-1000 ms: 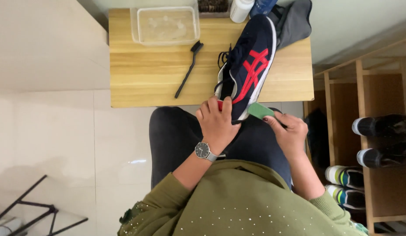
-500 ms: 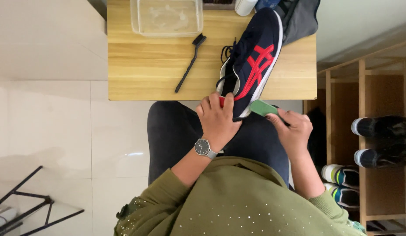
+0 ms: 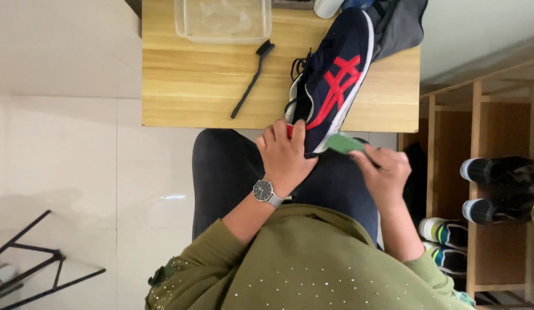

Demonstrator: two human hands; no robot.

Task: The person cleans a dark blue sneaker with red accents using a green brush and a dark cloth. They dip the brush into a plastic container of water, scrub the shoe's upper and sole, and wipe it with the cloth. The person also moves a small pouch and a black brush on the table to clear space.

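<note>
Partly hidden, the heel end of the navy sneaker (image 3: 333,80) with red stripes disappears behind the left hand (image 3: 287,155), so how the fingers sit on that end cannot be fully made out. The toe of the shoe points far and right, its white sole edge turned to the right, and most of it lies on the wooden table (image 3: 186,86), with the near end hanging over the table's near edge above the person's dark-trousered lap. A grey cloth (image 3: 400,26) at the far right corner of the table is cut off by the top of the frame, as is a white object just left of it.

The left hand, a wristwatch (image 3: 264,191) on its wrist, curls closed around the shoe's near end, fingers wrapped over it. The right hand (image 3: 384,172) is closed on a small green brush (image 3: 344,143), whose tip touches the white sole edge near the heel; its handle is buried in the fingers.

At the far edge of the table stands a clear plastic tub (image 3: 222,20), its top cropped; what it holds is hard to tell. A black brush (image 3: 253,77) lies loose just near it, left of the shoe. At the right, a wooden rack (image 3: 479,172) holds more shoes.
</note>
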